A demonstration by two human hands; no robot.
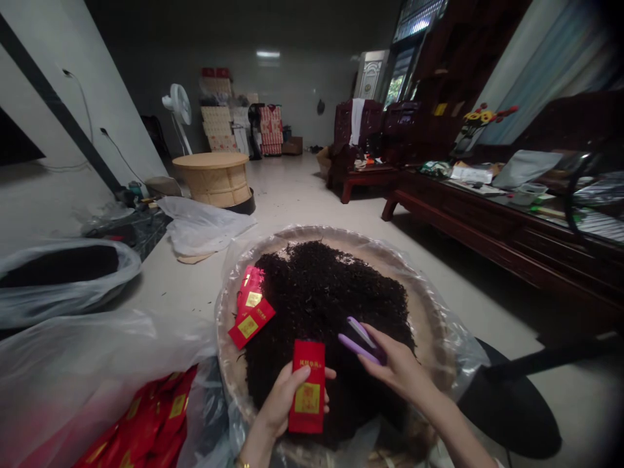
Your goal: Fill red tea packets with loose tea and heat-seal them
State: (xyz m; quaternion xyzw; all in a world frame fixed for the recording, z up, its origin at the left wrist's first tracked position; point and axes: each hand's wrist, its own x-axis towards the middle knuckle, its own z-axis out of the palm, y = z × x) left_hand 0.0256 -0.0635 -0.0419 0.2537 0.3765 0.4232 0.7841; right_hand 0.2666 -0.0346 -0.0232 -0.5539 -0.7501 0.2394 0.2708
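Note:
My left hand [287, 396] grips a red packet [307, 383] with gold print and a gold label, thumb in front and fingers behind it. The packet stands upright above a heap of dark dried tea leaves [336, 286]. In my right hand [390, 364] is a purple handheld bag sealer [363, 348], shaped like a stapler, its two jaws apart and pointing left. It is to the right of the packet and not touching it. A round, plastic-lined tray [441, 325] holds the tea. More red packets [251, 322] lie on the tray's left side.
A clear plastic bag of red packets [146, 416] is at lower left. Behind it lies another bag of dark tea [63, 266]. A black round stand base [511, 409] is at right. Farther off are a wooden drum-shaped table [212, 179], a fan [180, 104] and dark wooden furniture [487, 227].

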